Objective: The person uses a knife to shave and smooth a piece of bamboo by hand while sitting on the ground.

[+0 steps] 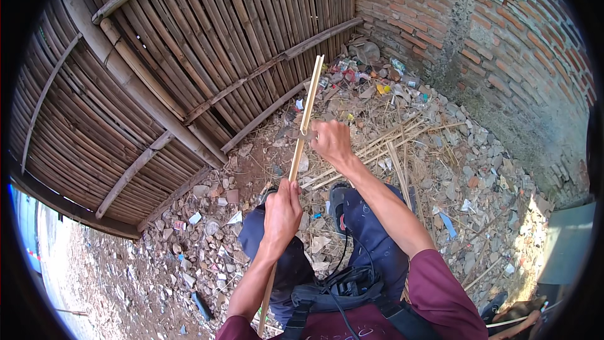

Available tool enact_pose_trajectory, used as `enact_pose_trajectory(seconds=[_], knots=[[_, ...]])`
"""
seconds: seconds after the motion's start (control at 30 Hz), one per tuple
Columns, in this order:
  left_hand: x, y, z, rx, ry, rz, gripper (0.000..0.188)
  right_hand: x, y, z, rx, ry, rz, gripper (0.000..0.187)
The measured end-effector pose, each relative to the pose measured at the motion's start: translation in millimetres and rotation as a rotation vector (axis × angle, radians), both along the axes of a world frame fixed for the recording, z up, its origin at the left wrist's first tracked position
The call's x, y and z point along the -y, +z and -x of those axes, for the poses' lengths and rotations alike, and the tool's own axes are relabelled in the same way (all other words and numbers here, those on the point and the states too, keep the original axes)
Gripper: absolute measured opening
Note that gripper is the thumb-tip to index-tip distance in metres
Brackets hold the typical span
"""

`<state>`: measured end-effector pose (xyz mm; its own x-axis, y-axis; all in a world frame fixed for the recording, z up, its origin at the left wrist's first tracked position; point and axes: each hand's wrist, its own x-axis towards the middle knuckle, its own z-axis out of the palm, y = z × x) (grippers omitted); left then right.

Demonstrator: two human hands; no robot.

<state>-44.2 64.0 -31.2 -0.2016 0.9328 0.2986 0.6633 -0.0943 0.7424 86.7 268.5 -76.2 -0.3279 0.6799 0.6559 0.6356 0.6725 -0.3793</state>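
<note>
Fencing of brown upright bamboo slats (189,44) bounds the left; weathered orange-brick wall (402,0) at far right; grey stony rubble (453,182) between, with loose straw-coloured bamboo strips (398,167) right of centre. Long narrow pale-yellow bamboo strip (311,94) runs up through the left hand (281,214), axis pointing away, slightly right, far tip free. Left fingers wrap its lower stretch; right hand (332,143), curled, sits right of it, nearer the tip, grip unclear. More side room rightward.
</note>
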Motion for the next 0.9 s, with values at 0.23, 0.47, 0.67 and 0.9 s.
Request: enact_pose_trajectory(seconds=[0.23,0.47,0.67,0.9], knots=[[29.6,-2.9,1.6,-0.037,0.0,0.043,0.021,-19.9,-8.9,-5.0,-0.101,-0.064,0.042,0.023],[55.8,-12.8,3.5,-0.044,-0.011,0.077,0.02,-31.4,-7.2,-14.3,-0.038,-0.155,0.132,0.016],[73.2,-18.3,5.2,-0.105,-0.016,0.152,0.019,-57.5,-19.3,-25.1,-0.09,-0.224,-0.065,0.018],[122.8,-36.5,1.6,-0.127,-0.153,0.183,0.017,-85.8,-20.0,-60.8,-0.091,-0.451,0.419,0.018]])
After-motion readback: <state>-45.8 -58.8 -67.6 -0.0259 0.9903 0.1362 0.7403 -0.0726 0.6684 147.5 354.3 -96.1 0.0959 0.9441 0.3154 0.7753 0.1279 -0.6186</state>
